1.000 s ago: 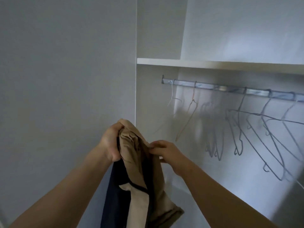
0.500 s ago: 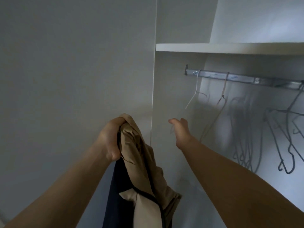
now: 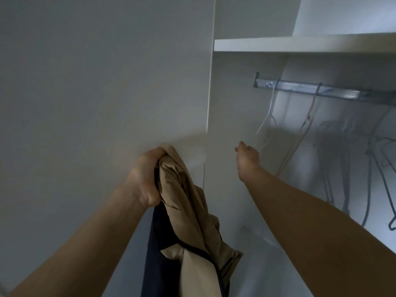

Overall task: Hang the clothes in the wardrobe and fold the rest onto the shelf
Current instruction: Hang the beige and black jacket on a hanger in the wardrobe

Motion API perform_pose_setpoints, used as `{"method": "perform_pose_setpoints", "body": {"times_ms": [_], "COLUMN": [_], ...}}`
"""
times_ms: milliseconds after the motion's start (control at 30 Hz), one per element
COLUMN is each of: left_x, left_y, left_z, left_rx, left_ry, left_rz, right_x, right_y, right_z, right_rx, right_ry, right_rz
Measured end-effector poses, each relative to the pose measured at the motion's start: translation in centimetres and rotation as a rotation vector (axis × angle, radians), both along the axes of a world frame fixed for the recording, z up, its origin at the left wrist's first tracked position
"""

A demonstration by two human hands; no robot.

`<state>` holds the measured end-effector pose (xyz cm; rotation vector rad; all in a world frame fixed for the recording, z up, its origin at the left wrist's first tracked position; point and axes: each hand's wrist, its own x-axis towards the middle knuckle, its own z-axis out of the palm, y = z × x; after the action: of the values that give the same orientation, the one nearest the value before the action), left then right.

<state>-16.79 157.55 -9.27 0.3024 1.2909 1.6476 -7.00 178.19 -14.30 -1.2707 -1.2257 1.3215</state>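
Tan-and-navy garment [image 3: 188,202], bunched in your left grip [image 3: 145,179] beside the wardrobe; your right grip [image 3: 247,159], loose and empty, just short of the white wire hanger [image 3: 266,120] on the rail [image 3: 300,89]; risk: a hasty tug snags the neighbouring hanger [image 3: 306,125].

The wall [image 3: 96,82] fills the left, and the wardrobe opens to its right, past the side panel [image 3: 231,103]. Inside, the shelf [image 3: 300,42] runs across the top with the rail [image 3: 310,90] below it. The first hanger [image 3: 269,112] hangs at the rail's left end, the second hanger [image 3: 308,118] to its right, the other hangers [image 3: 381,168] farther right. The left hand [image 3: 145,179] is low before the wall, with the garment [image 3: 186,211] hanging from it. The right hand [image 3: 247,161] is right of it, below the rail, just beside the first hanger's lower end
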Motion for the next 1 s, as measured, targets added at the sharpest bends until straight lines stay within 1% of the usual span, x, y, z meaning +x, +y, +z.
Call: {"method": "perform_pose_setpoints", "body": {"times_ms": [33, 100, 233, 300, 467, 600, 700, 900, 1000], "left_x": [0.0, 0.1, 0.3, 0.5, 1.1, 1.5, 1.4, 1.2, 1.1], "left_y": [0.0, 0.1, 0.1, 0.1, -0.1, -0.5, -0.5, -1.0, -1.3], "left_z": [-0.1, -0.1, -0.2, -0.4, -0.3, 0.0, 0.1, 0.1, -0.4], "left_rx": [0.001, 0.000, -0.006, -0.003, -0.013, -0.010, 0.006, 0.009, 0.039], "left_ry": [0.002, 0.008, 0.004, 0.019, 0.027, 0.065, 0.075, 0.055, 0.074], "left_rz": [0.001, -0.006, -0.037, -0.060, -0.105, -0.140, -0.180, -0.235, -0.257], "right_x": [0.1, 0.4, 1.2, 1.9, 4.7, 6.7, 6.6, 6.7, 6.5], "right_y": [0.1, 0.1, -0.3, -0.9, -2.9, -3.5, -4.7, -9.3, -12.5], "right_z": [0.1, 0.8, 2.0, 1.8, 2.4, 5.8, 6.6, 2.5, 1.2], "right_rx": [0.064, 0.126, 0.153, 0.202, 0.288, 0.275, 0.254, 0.239, 0.214], "right_ry": [-0.036, -0.042, -0.042, -0.065, -0.019, -0.005, 0.015, 0.014, 0.030], "right_rz": [-0.043, -0.086, -0.059, -0.051, -0.105, -0.141, -0.128, -0.052, -0.060]}}
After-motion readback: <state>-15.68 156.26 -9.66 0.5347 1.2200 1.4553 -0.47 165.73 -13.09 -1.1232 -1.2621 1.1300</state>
